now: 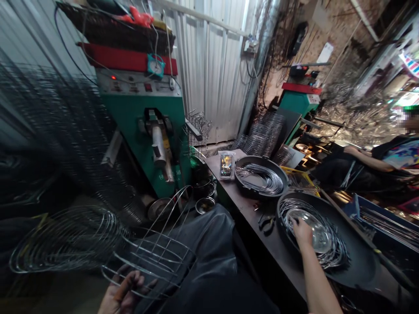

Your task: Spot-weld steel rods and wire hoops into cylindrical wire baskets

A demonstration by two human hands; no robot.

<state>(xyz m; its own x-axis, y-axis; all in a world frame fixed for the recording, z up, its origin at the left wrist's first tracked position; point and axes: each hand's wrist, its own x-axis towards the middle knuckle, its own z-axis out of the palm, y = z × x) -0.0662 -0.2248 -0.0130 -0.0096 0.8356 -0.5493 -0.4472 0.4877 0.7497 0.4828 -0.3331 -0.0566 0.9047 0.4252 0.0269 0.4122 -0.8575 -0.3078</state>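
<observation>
My left hand (122,293) is low at the bottom edge, fingers curled round the rim of a wire rack frame (153,257) that rests across my lap. My right hand (303,231) reaches out to the right into a dark round pan (353,257), fingers down on a pile of bent wire rings (330,248) around a shiny metal dish (314,231). Whether that hand grips a ring is hidden by its back. A second dark pan (262,176) with more wire rings sits further along the bench.
A green welding machine (147,131) with a red top stands ahead. Stacks of wire baskets (72,240) sit left. A phone (226,165) and pliers (266,222) lie on the dark bench (248,218). Another person (386,161) sits at right beside a second green machine (299,102).
</observation>
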